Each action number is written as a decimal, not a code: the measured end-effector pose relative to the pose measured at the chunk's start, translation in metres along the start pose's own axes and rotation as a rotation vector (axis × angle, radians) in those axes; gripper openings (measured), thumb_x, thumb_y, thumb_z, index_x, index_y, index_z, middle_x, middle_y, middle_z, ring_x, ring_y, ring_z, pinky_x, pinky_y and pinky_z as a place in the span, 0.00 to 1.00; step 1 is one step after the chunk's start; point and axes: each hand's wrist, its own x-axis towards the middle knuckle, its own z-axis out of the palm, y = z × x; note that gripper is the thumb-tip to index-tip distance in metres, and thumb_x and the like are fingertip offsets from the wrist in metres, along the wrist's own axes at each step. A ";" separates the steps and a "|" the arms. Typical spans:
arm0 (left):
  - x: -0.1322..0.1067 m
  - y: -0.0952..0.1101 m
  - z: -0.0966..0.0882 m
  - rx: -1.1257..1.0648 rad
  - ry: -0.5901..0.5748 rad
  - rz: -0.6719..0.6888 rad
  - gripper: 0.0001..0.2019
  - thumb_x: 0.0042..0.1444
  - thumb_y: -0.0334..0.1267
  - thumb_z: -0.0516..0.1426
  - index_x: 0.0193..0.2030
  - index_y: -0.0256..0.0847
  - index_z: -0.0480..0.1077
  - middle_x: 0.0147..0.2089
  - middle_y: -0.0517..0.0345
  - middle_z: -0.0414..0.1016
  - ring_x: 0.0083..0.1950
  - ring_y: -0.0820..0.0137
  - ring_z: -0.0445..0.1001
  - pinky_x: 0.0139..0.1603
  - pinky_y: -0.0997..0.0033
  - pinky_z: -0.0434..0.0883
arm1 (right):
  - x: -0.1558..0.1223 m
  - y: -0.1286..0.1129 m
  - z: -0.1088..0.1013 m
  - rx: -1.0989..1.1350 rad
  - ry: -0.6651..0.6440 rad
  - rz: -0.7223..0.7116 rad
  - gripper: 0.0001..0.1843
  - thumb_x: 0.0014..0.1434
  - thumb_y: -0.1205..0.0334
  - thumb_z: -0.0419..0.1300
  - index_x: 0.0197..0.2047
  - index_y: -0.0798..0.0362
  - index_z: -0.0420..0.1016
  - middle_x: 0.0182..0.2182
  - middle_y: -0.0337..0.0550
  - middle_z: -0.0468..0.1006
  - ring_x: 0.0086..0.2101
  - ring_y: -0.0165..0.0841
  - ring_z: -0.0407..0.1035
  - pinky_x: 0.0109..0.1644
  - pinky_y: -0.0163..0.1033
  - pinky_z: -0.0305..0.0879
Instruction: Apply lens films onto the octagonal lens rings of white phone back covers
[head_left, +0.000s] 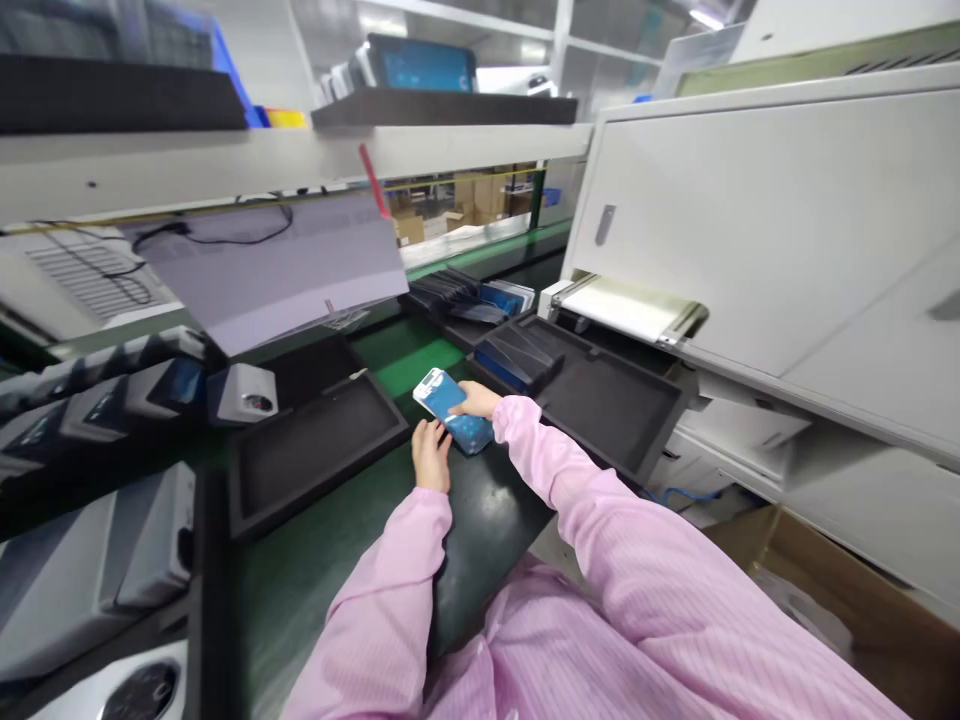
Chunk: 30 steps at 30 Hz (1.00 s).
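Observation:
A flat blue package (pixel 466 432) with a white end is tilted over the dark green work surface, in front of my body. My right hand (pixel 478 400) is closed on its right side, fingers lying across the blue face. Against the package's lower left edge is my left hand (pixel 431 458), its fingers stretched and somewhat apart. Just behind the package, a stack of dark, blue-edged packages (pixel 519 355) lies in a black tray (pixel 615 405). To the left is another shallow black tray (pixel 319 450).
A large white machine (pixel 780 200) with a short conveyor belt (pixel 634 308) stands at the right. Grey boxes (pixel 82 570) line the left side. More dark packages (pixel 450 290) lie farther back. A shelf (pixel 480 140) crosses above; a cardboard box (pixel 840 600) is low right.

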 end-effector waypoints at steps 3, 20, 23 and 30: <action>-0.003 0.021 -0.011 -0.033 -0.129 -0.122 0.32 0.59 0.61 0.38 0.56 0.39 0.62 0.59 0.39 0.67 0.57 0.61 0.71 0.55 0.55 0.69 | -0.028 -0.016 -0.021 -0.071 -0.135 -0.224 0.17 0.42 0.67 0.71 0.38 0.54 0.75 0.32 0.35 0.78 0.35 0.32 0.72 0.42 0.35 0.65; -0.083 0.045 -0.072 0.034 -0.304 -0.293 0.27 0.39 0.38 0.65 0.50 0.37 0.71 0.45 0.45 0.79 0.49 0.50 0.77 0.57 0.43 0.67 | -0.083 -0.052 0.023 -0.273 -0.163 -1.013 0.29 0.53 0.63 0.63 0.58 0.55 0.63 0.58 0.56 0.65 0.61 0.46 0.54 0.62 0.53 0.51; -0.087 0.066 -0.071 -0.104 -0.299 -0.160 0.30 0.42 0.34 0.63 0.56 0.37 0.68 0.53 0.43 0.75 0.57 0.49 0.71 0.59 0.44 0.66 | -0.070 -0.038 0.042 0.332 0.051 -0.546 0.30 0.56 0.55 0.60 0.59 0.51 0.58 0.55 0.53 0.65 0.56 0.42 0.61 0.58 0.51 0.60; -0.095 0.074 -0.087 -0.165 -0.082 -0.111 0.27 0.42 0.38 0.65 0.51 0.32 0.70 0.46 0.42 0.79 0.52 0.49 0.75 0.56 0.47 0.69 | -0.082 -0.014 0.102 0.600 -0.656 -0.147 0.35 0.42 0.56 0.71 0.51 0.49 0.62 0.36 0.38 0.74 0.32 0.31 0.72 0.35 0.37 0.72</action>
